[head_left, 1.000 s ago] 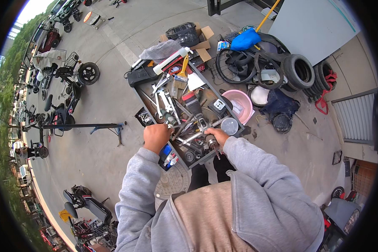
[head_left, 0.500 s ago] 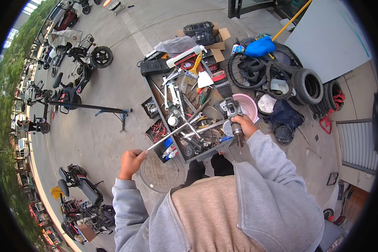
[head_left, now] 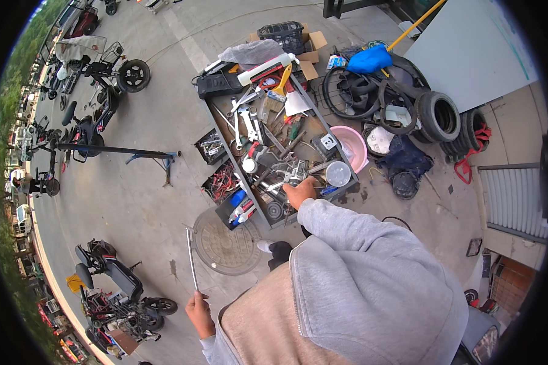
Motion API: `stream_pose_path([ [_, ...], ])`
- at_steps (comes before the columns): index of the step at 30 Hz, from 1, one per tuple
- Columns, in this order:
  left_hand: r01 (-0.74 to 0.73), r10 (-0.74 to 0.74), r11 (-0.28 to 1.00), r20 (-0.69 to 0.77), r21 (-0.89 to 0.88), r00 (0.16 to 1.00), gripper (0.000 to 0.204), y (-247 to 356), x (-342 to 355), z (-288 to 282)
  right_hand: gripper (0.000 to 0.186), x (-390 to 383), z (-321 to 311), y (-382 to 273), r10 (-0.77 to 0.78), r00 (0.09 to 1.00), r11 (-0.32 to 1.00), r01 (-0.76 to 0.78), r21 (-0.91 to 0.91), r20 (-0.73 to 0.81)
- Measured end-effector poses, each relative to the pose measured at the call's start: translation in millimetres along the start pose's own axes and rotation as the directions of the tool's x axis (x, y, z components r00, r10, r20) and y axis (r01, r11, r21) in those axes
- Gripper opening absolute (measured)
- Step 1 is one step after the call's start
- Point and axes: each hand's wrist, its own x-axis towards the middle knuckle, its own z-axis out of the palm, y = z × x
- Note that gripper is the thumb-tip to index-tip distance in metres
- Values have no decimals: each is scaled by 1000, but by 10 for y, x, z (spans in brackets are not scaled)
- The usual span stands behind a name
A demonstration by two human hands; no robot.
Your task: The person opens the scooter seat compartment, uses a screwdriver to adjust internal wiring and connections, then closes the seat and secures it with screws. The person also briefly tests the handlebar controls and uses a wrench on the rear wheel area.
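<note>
My left hand [head_left: 201, 313] is closed round the lower end of a long silver metal rod [head_left: 193, 261]. The rod points away from me over the floor, and a short piece stands out sideways at its far end. My right hand [head_left: 301, 192] is at the near side of a grey metal tool tray [head_left: 341, 129], with its fingers round the front of a grey and black power drill [head_left: 296, 173]. The drill lies low among the tools, its red and black end [head_left: 260, 153] toward the far left. Near it are wrenches [head_left: 248, 123], a white-capped round container [head_left: 249, 165] and a clear round tub [head_left: 338, 174].
Small side bins [head_left: 218, 184] hang on the tray's left. A pink basin [head_left: 351, 146] stands at its right, with tyres [head_left: 439, 117] beyond. A manhole cover [head_left: 222, 242] lies before me. A blue-legged stand [head_left: 164, 163] and scooters [head_left: 112, 267] stand on the left.
My right hand has brought the drill left and down into the tray. My left hand has drawn the rod back from above the tray, toward me, and it now points away over the floor.
</note>
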Motion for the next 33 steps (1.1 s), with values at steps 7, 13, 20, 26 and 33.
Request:
stream_pose_path([
  [7, 2, -2, 999, 0, 44, 1000, 47, -747, 26, -816, 92, -84, 112, -64, -21, 992, 953, -17, -302, -122],
  [13, -58, 62, 996, -56, 66, 997, 46, -1290, 147, -1768, 62, -1139, 803, -431, -654, 746, 742, 665, -83, 124],
  [20, -91, 91, 996, -64, 5, 994, 46, -1376, 213, -2705, 86, -3248, 2298, -1145, -696, -264, -19, 936, 350, 668],
  [26, -61, 53, 988, -57, -142, 997, 53, -1594, 426, -3337, 32, -3968, 3096, -1676, -566, -584, -329, 807, 490, 582],
  [33, -123, 108, 973, -85, -197, 991, 49, -1813, 1630, -4252, 17, -4242, 4405, -2232, -256, -486, 104, 845, 524, 835],
])
